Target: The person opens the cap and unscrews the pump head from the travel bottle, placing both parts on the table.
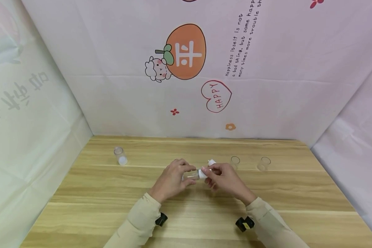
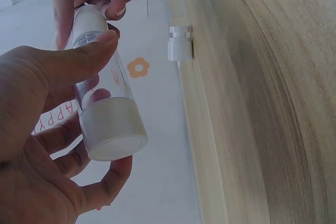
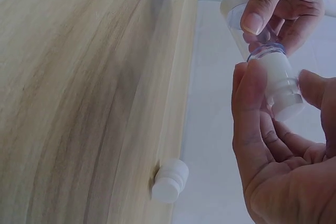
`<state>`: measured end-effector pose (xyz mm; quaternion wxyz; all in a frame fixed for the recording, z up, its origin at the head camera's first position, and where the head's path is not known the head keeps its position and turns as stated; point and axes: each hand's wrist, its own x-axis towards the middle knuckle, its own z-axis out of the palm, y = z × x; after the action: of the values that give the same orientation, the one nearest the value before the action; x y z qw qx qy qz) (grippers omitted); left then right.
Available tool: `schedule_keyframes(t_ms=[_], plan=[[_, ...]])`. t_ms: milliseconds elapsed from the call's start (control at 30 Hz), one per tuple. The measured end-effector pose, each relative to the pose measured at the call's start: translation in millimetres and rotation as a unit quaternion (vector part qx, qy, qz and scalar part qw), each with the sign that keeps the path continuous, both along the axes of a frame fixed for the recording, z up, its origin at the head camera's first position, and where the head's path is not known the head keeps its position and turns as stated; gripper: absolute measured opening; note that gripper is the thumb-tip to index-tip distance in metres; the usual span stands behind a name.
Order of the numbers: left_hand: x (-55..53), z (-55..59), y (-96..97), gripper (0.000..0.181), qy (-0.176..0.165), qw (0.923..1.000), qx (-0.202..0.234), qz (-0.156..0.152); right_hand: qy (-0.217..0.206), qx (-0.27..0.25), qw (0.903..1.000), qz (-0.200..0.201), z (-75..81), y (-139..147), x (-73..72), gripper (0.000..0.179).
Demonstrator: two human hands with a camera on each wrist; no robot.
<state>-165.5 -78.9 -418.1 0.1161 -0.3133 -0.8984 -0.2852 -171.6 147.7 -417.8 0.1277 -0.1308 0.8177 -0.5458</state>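
My left hand (image 1: 173, 177) holds a small clear bottle (image 2: 118, 82) with a white base (image 2: 114, 132), thumb on one side and fingers on the other. The bottle is tilted above the table. At its neck, my right hand (image 1: 225, 178) grips a white pump top (image 3: 281, 82) between thumb and fingers. The top sits at the bottle's mouth; whether it is fully seated I cannot tell. A second white pump top (image 2: 180, 44) stands on the table just beyond the right hand.
A clear bottle with a white base (image 1: 120, 156) stands at the back left of the wooden table (image 1: 96, 196). Two clear caps stand at the back right, one (image 1: 235, 161) partly behind the right hand, another (image 1: 264, 164) farther right. A printed cloth (image 1: 127, 103) hangs behind.
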Motion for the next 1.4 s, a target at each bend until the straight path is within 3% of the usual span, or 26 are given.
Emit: schedule_keyframes(t_ms=[333, 600, 767, 1100, 1267, 1400], plan=[[-0.6, -0.4, -1.0, 0.035, -0.007, 1.0, -0.002, 0.0, 0.011, -0.015, 0.9997, 0.013, -0.3, -0.8, 0.0, 0.029], [-3.0, -2.8, -1.8, 0.035, -0.018, 0.9998, 0.003, 0.0, 0.084, 0.011, 0.9958, 0.035, -2.1, 2.1, -2.1, 0.023], [-2.6, -2.5, -1.9, 0.035, -0.024, 0.9997, 0.002, 0.0, 0.107, 0.01, 0.993, 0.05, -2.0, 2.7, -2.5, 0.025], [-3.7, -2.9, -1.9, 0.036, -0.027, 0.9996, 0.006, -0.002, 0.092, 0.021, 0.9948, 0.039, -2.6, 2.4, -2.2, 0.036], [-3.4, -2.3, -2.0, 0.036, -0.018, 0.9998, 0.001, 0.001, 0.056, 0.047, 0.9973, 0.003, -1.5, 1.5, -2.2, 0.042], [-3.7, -2.3, -1.4, 0.035, -0.007, 1.0, -0.002, 0.003, 0.023, 0.024, 0.9995, -0.003, -1.8, 1.6, -3.2, 0.041]])
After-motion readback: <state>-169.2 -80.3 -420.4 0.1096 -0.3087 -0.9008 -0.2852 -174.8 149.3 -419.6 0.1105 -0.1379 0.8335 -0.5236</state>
